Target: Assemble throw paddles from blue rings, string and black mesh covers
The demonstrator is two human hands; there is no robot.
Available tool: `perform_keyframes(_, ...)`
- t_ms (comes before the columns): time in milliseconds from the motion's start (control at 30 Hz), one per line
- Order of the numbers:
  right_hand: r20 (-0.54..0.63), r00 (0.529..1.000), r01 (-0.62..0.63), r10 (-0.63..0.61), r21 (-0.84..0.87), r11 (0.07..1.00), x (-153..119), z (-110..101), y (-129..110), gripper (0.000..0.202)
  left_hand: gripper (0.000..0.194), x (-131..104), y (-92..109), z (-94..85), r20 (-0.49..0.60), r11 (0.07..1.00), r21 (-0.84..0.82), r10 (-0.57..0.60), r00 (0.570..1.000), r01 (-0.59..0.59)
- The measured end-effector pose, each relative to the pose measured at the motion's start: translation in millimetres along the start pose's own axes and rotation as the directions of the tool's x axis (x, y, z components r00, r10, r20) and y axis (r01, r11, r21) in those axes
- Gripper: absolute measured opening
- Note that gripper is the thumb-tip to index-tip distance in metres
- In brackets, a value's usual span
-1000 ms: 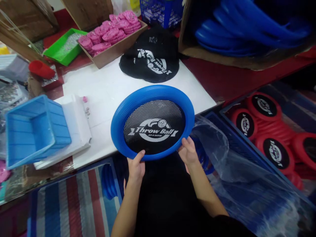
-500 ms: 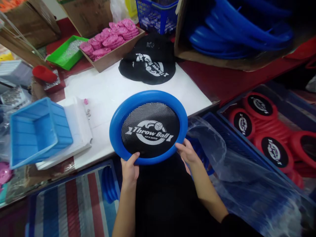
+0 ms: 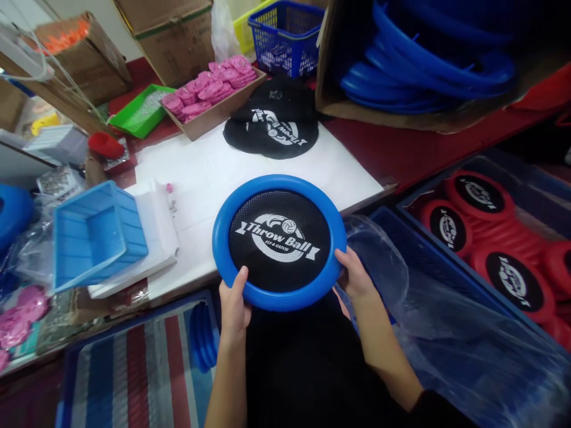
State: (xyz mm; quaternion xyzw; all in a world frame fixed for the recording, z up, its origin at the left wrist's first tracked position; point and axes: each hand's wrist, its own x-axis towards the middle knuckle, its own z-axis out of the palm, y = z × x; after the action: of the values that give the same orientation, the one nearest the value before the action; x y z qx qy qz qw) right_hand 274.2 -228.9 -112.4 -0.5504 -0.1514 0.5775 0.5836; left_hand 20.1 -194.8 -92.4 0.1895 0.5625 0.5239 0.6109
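A blue ring disc with a black mesh centre and white "Throw Ball" print is held in front of me over the table's front edge. My left hand grips its lower left rim, thumb on top. On the right rim, my right hand is closed with its thumb on top; the fingers underneath are partly hidden. Beyond the disc, several black printed mesh pieces lie overlapping on the white work surface.
An open light-blue bin stands left. Behind are a green tray, a box of pink pieces and a blue basket. Blue rings fill a carton at upper right; red discs lie in a crate at right.
The disc and both hands have shifted slightly right and down in view, with the disc tilted a little differently. The surroundings have shifted in view too. Both hands keep their hold.
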Motion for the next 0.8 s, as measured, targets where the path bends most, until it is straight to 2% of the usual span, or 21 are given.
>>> perform_keyframes(133,-0.048,0.998,0.036,-0.037,-0.013,0.999,-1.3,8.5,-14.5,0.05,0.061,1.5,-3.2,-4.8,-0.022,1.0,0.022,-0.001,1.0,0.001)
perform_keyframes(300,-0.164,0.983,0.08,-0.082,-0.023,0.997,-0.3,14.4,-14.9,0.047,0.061,2.8,-3.4,-6.9,-0.048,0.999,0.035,-0.001,0.999,0.002)
perform_keyframes(567,-0.131,0.985,0.107,-0.109,-0.026,0.994,10.3,11.6,-9.8,0.049,0.06,6.6,-5.9,-9.7,-0.071,0.997,0.071,0.017,0.997,-0.012)
perform_keyframes(800,-0.136,0.979,0.159,-0.15,0.058,0.986,12.6,8.9,-6.0,0.043,0.058,7.5,-2.2,-14.8,-0.013,0.99,0.138,0.018,1.0,-0.017)
